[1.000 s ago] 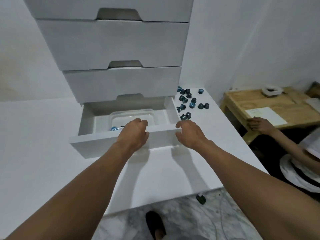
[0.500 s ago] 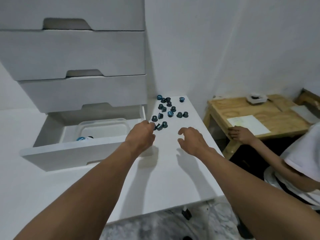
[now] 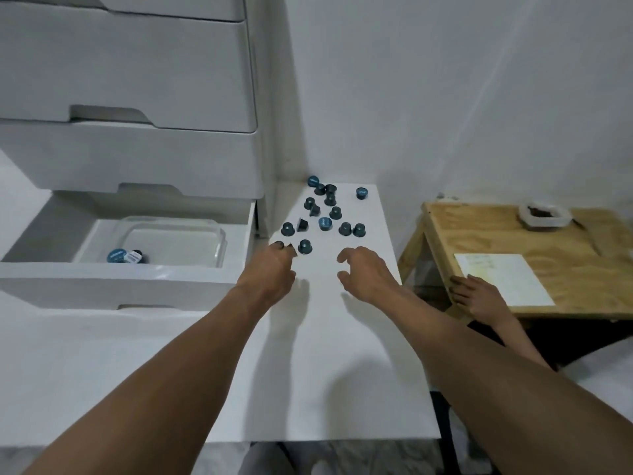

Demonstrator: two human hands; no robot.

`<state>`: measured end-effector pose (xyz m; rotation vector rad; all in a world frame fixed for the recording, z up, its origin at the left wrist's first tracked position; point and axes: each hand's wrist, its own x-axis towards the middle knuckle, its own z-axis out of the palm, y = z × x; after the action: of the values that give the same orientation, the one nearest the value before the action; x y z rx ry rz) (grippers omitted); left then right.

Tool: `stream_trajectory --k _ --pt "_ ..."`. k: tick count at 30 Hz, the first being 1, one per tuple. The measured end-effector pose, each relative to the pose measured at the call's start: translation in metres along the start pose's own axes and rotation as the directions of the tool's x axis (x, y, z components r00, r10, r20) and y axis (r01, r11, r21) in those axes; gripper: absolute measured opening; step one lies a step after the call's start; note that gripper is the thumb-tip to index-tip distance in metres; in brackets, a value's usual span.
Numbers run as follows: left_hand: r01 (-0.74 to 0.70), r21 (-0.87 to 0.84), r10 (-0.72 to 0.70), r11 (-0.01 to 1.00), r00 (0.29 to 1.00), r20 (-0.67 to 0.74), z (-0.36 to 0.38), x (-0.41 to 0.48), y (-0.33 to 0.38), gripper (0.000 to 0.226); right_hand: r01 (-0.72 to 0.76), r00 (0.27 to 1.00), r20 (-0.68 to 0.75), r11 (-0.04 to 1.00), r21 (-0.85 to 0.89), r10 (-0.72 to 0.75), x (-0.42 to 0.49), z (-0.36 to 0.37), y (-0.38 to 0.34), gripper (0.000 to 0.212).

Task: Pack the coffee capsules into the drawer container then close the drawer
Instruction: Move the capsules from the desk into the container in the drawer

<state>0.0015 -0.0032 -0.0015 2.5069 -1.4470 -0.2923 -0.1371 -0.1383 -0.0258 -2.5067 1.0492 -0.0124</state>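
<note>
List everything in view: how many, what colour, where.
drawer unit: one, white, at left; bottom drawer open
container: one, clear, inside the open drawer
capsules in the container: two or three, dark and blue
capsules on the table: about fourteen, dark and blue, right of the drawers
table: one, white
side table: one, wooden, far right, bearing paper and a tray
another person's hand: one, on the side table's edge
left hand: fingers curled by the nearest capsules
right hand: above the table, empty

view: head-worn, single | facing: forward and down | range: near, over white table [image 3: 325, 389]
</note>
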Motion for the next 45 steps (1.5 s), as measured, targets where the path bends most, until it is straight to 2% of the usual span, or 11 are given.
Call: stream_trajectory --k 7,13,19,24,36,41,45 --pt "0.011 0.06 -0.014 0.998 0.999 0.042 0.023 0.069 -0.018 0.024 0.004 0.999 0.05 0.998 0.068 -0.008 0.062 0.018 0.003 0.038" --pt "0.056 0.039 -0.059 0.998 0.995 0.077 0.056 0.123 -0.038 0.024 0.096 0.99 0.1 0.992 0.076 -0.104 0.12 0.039 0.002 0.037" --pt "0.056 0.022 -0.058 0.998 0.989 0.138 0.094 0.157 -0.054 0.023 0.088 0.978 0.18 0.993 0.082 -0.102 0.167 0.063 -0.005 0.031" --pt "0.065 0.009 -0.066 0.998 0.984 0.166 0.105 0.17 -0.059 0.024 0.057 0.971 0.224 0.988 0.142 -0.088 0.183 0.082 0.0 0.035" --pt "0.03 0.009 -0.031 1.0 0.989 0.145 0.107 0.171 -0.059 0.022 0.014 0.984 0.172 0.99 0.142 -0.039 0.178 0.079 0.015 0.015" --pt "0.044 0.007 -0.044 0.999 0.989 0.143 0.092 0.16 -0.041 0.023 0.007 0.995 0.097 0.988 0.155 -0.022 0.153 0.058 0.021 0.02" --pt "0.03 -0.052 -0.026 0.998 0.995 0.091 0.074 0.145 -0.028 0.025 0.025 0.998 0.056 0.986 0.163 -0.034 0.129 0.036 0.022 0.038"
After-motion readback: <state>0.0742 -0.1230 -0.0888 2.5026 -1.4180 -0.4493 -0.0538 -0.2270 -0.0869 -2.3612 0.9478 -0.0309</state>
